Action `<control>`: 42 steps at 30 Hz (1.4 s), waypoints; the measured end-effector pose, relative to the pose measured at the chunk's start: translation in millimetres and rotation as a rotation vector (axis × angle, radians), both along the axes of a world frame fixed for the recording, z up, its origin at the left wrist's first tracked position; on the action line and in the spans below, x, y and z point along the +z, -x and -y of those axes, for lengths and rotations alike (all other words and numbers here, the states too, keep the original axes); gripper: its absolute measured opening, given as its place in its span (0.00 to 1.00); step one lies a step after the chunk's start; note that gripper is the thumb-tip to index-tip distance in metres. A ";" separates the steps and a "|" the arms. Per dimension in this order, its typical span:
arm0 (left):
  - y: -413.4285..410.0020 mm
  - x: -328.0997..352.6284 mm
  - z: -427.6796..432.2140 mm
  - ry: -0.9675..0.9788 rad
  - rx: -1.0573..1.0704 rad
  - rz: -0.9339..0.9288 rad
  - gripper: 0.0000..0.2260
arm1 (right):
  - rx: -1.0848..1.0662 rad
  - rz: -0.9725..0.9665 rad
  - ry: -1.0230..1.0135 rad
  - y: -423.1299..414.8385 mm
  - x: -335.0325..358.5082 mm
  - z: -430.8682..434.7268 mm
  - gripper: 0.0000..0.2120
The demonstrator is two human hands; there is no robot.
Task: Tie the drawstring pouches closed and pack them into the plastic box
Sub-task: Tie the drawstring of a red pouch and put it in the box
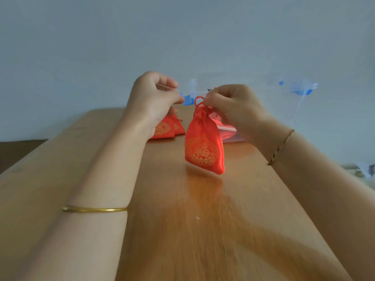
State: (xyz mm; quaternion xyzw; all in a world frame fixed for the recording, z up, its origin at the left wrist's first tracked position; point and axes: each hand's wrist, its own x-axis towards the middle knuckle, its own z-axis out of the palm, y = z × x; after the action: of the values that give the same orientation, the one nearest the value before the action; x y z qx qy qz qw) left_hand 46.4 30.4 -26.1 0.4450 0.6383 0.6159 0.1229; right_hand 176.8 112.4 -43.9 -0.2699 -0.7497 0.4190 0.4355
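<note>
- Bangle [95, 209] of plain gold sits nearest, on the left forearm. Both arms reach out over the glossy wooden table [203, 220].
- Right hand [233, 106] pinches the thin red cord [198, 100] at the neck of the pouch [204, 147]. The pouch hangs from that hold, seemingly just clear of the table, in front of the box [263, 84].
- Left hand [154, 98] is curled tight beside the knot. I cannot tell whether a cord end lies between its finger and thumb.
- To finish the knot well, I'd draw the ends apart level and keep the neck gathered, so the knot seats against the puckers.
- Pouch cloth looks soft and satiny, red with a round gold print and a plump base. Such cord may slip, so a firm tug seems wise.
- Spare pouches [166, 129] lie behind the left hand.
- Box is clear plastic with blue latches [302, 91].
</note>
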 end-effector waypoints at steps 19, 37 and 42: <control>-7.0 -4.7 -5.1 0.087 0.068 -0.595 0.03 | 0.215 0.063 0.207 -15.4 8.2 -5.7 0.11; 9.6 -24.9 -17.9 0.030 0.096 0.017 0.08 | 0.070 0.554 -0.037 1.7 -28.1 7.8 0.15; 26.0 -25.9 -33.0 0.035 0.012 0.120 0.10 | 0.072 0.366 -0.020 -12.5 4.5 -1.7 0.03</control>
State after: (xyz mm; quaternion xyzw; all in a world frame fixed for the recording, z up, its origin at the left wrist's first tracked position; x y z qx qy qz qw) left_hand 20.4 63.4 -52.0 0.4014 0.6431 0.6309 0.1650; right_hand 189.3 114.1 -39.5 -0.3103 -0.8298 0.3705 0.2791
